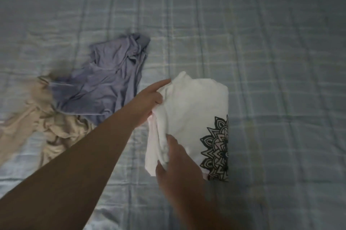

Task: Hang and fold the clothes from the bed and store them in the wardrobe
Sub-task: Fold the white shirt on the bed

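A white T-shirt (194, 110) with a black mandala print lies partly folded on the bed, its right edge folded straight. My left hand (149, 100) pinches the shirt's upper left edge near the collar, with the forefinger stretched out. My right hand (176, 162) grips the bunched fabric along the lower left side. A lilac top (101, 83) lies crumpled to the left of the shirt. A beige garment (45, 130) lies crumpled further left, partly under the lilac one.
The bed (280, 61) is covered by a pale blue checked sheet with creases. Bare sheet stretches to the right of the white shirt and across the far side.
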`<action>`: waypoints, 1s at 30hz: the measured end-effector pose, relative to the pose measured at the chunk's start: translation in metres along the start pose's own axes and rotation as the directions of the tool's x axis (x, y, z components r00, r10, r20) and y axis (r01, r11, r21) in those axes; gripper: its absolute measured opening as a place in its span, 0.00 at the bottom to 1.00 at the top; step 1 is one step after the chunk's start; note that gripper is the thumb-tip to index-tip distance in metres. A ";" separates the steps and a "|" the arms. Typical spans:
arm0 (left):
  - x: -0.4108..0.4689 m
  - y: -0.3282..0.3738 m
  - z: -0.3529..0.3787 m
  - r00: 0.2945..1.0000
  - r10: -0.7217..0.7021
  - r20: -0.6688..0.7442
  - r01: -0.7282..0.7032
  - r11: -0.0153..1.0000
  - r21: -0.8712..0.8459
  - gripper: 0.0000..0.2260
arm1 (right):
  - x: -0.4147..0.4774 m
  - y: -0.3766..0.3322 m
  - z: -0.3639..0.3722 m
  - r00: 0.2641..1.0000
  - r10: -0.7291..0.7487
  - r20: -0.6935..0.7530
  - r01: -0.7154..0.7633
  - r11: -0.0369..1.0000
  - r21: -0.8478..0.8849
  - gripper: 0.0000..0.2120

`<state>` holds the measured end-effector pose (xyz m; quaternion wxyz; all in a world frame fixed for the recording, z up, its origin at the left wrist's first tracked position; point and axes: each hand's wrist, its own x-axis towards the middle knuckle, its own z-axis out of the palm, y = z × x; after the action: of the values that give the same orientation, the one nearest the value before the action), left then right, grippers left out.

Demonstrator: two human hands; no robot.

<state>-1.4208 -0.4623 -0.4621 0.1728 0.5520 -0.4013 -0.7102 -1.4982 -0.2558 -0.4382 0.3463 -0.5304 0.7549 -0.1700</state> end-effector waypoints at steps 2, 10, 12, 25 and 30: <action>0.002 -0.019 -0.025 0.999 0.017 -0.049 -0.010 0.992 0.127 0.27 | 0.005 -0.008 0.025 0.999 0.005 0.052 -0.002 0.999 -0.052 0.36; -0.003 -0.080 -0.055 0.957 0.173 -0.232 -0.038 0.870 0.492 0.29 | 0.010 -0.003 0.053 0.990 0.093 0.104 -0.078 0.986 -0.145 0.31; -0.016 -0.081 -0.051 0.941 0.186 -0.284 -0.044 0.896 0.441 0.29 | 0.011 0.002 0.039 0.997 0.076 -0.004 -0.076 0.991 -0.111 0.27; -0.089 -0.126 0.039 0.826 0.514 0.233 -0.351 0.144 0.925 0.25 | 0.040 0.091 -0.015 0.950 -0.272 -0.156 0.179 0.878 -0.444 0.25; -0.086 -0.182 0.032 0.816 0.508 0.275 -0.338 0.035 0.940 0.26 | 0.024 0.153 0.000 0.932 -0.363 0.024 0.315 0.772 -0.553 0.29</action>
<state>-1.3863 -0.2784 -0.5425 0.0133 0.4333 -0.8854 -0.1679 -1.6074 -0.2202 -0.5415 0.1117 -0.7265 0.6774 -0.0288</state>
